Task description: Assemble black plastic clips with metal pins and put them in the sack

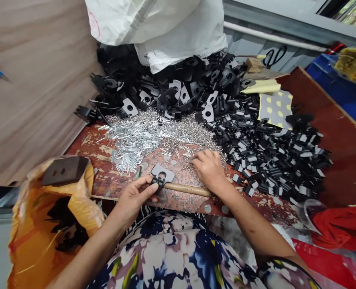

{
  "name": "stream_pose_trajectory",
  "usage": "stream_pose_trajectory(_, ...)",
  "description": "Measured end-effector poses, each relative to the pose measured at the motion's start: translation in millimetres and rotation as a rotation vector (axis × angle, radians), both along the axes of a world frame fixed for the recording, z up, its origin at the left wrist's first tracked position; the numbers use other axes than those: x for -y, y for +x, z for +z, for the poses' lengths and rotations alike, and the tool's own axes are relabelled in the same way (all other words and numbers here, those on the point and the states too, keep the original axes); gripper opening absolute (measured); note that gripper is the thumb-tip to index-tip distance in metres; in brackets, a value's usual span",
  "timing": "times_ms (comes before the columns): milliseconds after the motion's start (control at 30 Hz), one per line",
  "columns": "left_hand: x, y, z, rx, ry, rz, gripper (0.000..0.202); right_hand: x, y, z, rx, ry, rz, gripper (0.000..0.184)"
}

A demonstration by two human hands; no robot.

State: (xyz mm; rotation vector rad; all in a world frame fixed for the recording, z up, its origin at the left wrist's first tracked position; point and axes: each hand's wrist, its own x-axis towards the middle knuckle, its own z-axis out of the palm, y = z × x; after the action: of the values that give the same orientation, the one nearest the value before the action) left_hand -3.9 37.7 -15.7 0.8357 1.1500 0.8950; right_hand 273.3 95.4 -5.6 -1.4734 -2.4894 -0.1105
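My left hand (138,192) pinches a black plastic clip (159,182) with a light grey face plate (165,174) that has a round hole. Just right of the clip lies a wooden handle (188,189) along the front of the bench; its far end is hidden behind the clip and my fingers. My right hand (208,166) reaches down at the near edge of a heap of small metal pins (192,130). Its fingertips are bent together among the pins, and whether one is between them is too small to see.
Longer silvery pins (132,138) spread over the worn red bench (105,182). Black clip parts (171,98) pile up under a white sack (165,24). Small black pieces (256,148) cover the right side. A yellow bag (33,224) with black parts stands at lower left.
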Motion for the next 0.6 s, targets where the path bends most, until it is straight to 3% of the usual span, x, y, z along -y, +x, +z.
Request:
stream_pose_trajectory(67, -0.3, -0.2, 0.2, 0.016, -0.007, -0.005, 0.032, -6.1, 4.4, -3.6, -0.076, -0.014, -0.003, 0.017)
stream_pose_trajectory(200, -0.9, 0.7, 1.5, 0.029, 0.001, -0.02, 0.031, -14.6, 19.9, -5.9, -0.58, -0.042, -0.02, 0.012)
stream_pose_trajectory(333, -2.9, 5.3, 8.0, -0.086, 0.134, -0.055, 0.026, -7.7, 18.2, 8.9, -0.869, -0.174, -0.102, 0.009)
stream_pose_trajectory(400, -4.6, 9.2, 14.0, -0.269, 0.342, -0.089, 0.021, 3.2, 7.2, 20.0, -0.895, -0.384, -0.052, 0.005)
stream_pose_trajectory(500, -6.6, 16.8, 24.7, -0.554, 0.687, -0.226, 0.017, 22.5, -15.2, 30.0, -0.967, -0.846, 0.079, 0.005)
stream_pose_trajectory(600, -6.6, 24.5, 33.4, -0.614, 0.839, -0.401, 0.02, 36.2, -32.9, 26.9, -1.065, -1.224, 0.155, 0.018)
